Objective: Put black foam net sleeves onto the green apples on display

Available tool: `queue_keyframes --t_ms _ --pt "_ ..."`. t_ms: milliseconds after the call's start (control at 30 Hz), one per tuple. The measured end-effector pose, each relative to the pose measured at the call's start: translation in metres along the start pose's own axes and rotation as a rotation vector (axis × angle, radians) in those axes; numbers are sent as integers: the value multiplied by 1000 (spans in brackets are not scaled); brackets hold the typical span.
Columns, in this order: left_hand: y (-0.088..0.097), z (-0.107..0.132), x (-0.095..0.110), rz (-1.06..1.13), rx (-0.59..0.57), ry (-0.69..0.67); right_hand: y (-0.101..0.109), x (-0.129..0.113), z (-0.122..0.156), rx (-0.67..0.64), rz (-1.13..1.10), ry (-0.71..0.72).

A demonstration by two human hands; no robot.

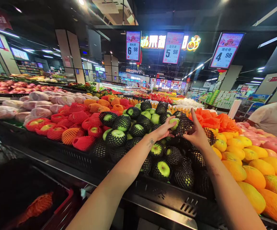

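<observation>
My left hand [164,130] is closed around a green apple [175,124], its fingers curled over the fruit's near side. A black foam net sleeve [184,124] sits against the right side of that apple. The thumb and lower fingers of my right hand [198,134] pinch the sleeve, while the index finger points up. Whether the sleeve covers part of the apple is unclear. Both hands hover over a heap of green apples [163,168], many of them in black foam nets [183,175].
Red-netted apples [77,113] lie left of the heap, and oranges [254,175] lie to the right. A black crate edge [162,195] runs along the front. At lower left is a cart [64,204] with a red rim. A person [270,118] stands at far right.
</observation>
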State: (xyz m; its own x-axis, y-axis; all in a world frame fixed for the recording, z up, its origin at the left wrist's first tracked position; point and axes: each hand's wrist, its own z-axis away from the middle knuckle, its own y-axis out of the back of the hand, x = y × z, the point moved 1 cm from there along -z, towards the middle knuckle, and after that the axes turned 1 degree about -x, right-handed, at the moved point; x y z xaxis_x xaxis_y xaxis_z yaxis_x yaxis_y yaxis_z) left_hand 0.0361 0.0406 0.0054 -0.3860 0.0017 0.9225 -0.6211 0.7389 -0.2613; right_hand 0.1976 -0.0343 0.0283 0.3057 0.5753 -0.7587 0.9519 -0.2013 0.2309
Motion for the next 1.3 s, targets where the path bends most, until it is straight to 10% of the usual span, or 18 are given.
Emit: queue_keyframes --t_ms 367,633,1000,1300 --pt "-2 3 2 -236 41 -73 4 -6 0 -32 221 11" --pt "-5 0 4 66 233 -59 -4 -5 2 -90 57 21" --pt "-3 1 8 230 231 -157 7 -4 -2 363 -285 21" --pt "1 2 11 133 146 -224 -2 13 -6 39 -216 -164"
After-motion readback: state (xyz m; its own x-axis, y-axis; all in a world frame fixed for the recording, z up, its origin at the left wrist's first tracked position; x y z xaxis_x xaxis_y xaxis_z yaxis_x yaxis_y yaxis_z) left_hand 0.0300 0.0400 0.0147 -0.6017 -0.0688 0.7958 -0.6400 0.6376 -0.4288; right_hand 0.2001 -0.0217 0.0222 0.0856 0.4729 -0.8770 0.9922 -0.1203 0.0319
